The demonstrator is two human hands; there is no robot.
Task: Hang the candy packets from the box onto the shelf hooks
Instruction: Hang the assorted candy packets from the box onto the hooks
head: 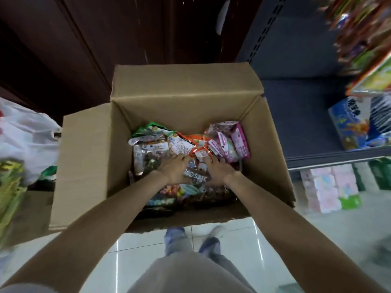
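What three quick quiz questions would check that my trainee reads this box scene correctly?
1. True or false: both hands are inside the open brown cardboard box.
2. Multiple choice: the pink candy packets lie in the box's A) far right corner, B) near left corner, C) outside on the floor.
3. Short answer: what lies left of the box?

Key
1. True: the left hand and right hand both rest on the pile of packets.
2. A.
3. A white plastic bag.
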